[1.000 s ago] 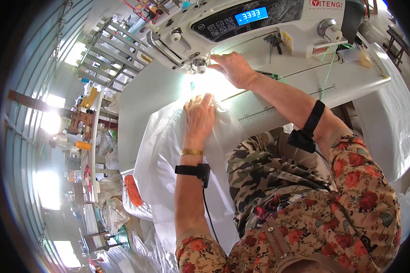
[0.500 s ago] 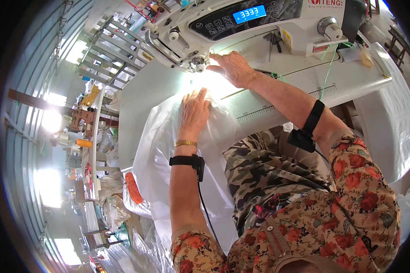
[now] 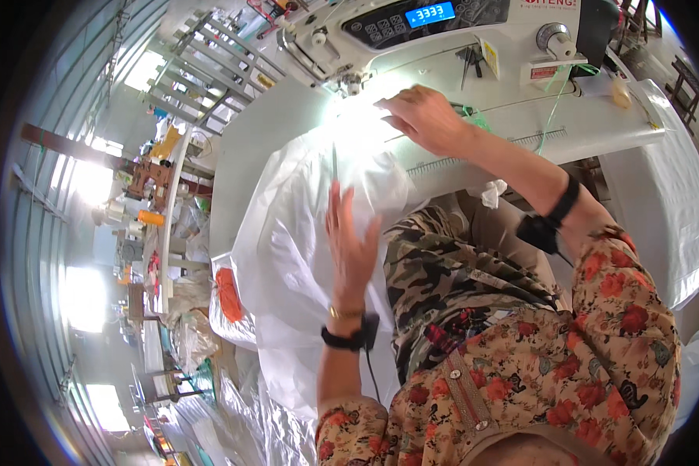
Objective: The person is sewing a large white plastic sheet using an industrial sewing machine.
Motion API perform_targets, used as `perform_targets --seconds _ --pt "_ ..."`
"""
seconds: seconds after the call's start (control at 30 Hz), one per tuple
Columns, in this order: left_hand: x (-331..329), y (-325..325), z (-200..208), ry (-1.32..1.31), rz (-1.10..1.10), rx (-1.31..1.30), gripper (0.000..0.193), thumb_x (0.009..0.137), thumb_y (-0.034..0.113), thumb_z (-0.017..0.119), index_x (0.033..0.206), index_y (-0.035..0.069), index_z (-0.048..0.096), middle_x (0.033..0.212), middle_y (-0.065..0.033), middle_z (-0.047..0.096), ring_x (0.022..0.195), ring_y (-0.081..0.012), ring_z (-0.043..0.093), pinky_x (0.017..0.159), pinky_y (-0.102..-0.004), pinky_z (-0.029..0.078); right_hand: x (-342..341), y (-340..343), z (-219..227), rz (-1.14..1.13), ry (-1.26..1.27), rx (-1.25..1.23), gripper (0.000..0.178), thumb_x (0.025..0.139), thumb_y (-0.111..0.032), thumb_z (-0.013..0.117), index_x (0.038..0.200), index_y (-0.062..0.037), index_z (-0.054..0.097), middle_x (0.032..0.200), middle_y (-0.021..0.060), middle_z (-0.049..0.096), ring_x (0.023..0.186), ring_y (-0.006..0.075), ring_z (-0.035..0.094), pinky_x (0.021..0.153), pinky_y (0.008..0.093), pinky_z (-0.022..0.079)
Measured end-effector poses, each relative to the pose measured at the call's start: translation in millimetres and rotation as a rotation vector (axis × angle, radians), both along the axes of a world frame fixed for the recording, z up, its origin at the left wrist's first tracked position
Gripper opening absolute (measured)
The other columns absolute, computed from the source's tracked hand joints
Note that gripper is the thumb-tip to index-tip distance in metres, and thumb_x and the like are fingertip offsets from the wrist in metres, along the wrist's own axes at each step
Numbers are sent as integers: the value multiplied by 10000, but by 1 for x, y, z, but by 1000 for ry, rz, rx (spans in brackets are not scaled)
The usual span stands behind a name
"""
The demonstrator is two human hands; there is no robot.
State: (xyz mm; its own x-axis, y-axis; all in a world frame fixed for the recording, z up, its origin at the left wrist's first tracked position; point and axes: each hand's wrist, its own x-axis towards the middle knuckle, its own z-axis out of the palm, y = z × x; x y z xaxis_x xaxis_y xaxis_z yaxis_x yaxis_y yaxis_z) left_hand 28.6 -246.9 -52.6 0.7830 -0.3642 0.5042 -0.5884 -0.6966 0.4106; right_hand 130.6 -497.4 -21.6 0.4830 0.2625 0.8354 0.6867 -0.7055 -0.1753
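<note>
White sheet material (image 3: pixel 287 225) spreads over the near side of a white sewing machine (image 3: pixel 357 31) bed and hangs down toward my lap. My left hand (image 3: pixel 351 248) is over this sheet with its fingers stretched out and the thumb apart, holding nothing. Contact with the sheet is unclear. Just right of the needle area (image 3: pixel 349 84), my right hand (image 3: pixel 431 120) has loosely bent fingers, thumb apart from them. I see nothing in it, though bright lamp glare washes out what lies near its fingertips.
Black thread snips (image 3: pixel 471 60) lie on the machine bed below its arm. Green thread (image 3: pixel 551 116) trails at the right. An orange bundle (image 3: pixel 227 295) rests left of the sheet. A slatted grey rack (image 3: pixel 210 62) stands beyond the table, and cluttered shelving (image 3: pixel 171 225) runs along the left.
My left hand has drawn back from the needle area toward me, its fingers spreading. My right hand has shifted right and nearer, its fingers bending. The whole view has tilted slightly.
</note>
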Motion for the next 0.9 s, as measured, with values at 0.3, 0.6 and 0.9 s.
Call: perform_targets --seconds 0.3,0.6,0.9 --pt "-210 100 -195 406 711 114 666 712 192 761 1266 13 436 1219 -220 493 1160 -425 438 972 -497 368 -117 10 -144 29 807 14 378 886 -377 599 1047 -35 609 917 149 659 859 341 641 802 413 513" --pt "-207 118 -352 582 776 -455 241 834 49 555 1072 55 597 943 -139 592 859 -306 565 735 -393 465 -36 53 -200 -40 1083 -210 593 836 -473 574 1206 -8 560 1203 200 574 1143 373 526 1033 469 359" --pt "-161 129 -250 564 606 -935 205 813 72 593 1006 14 632 802 -42 627 677 -238 579 616 -354 471 -59 124 -173 493 1018 221 537 858 -460 573 1203 -49 578 1083 177 644 1054 322 587 944 402 431"
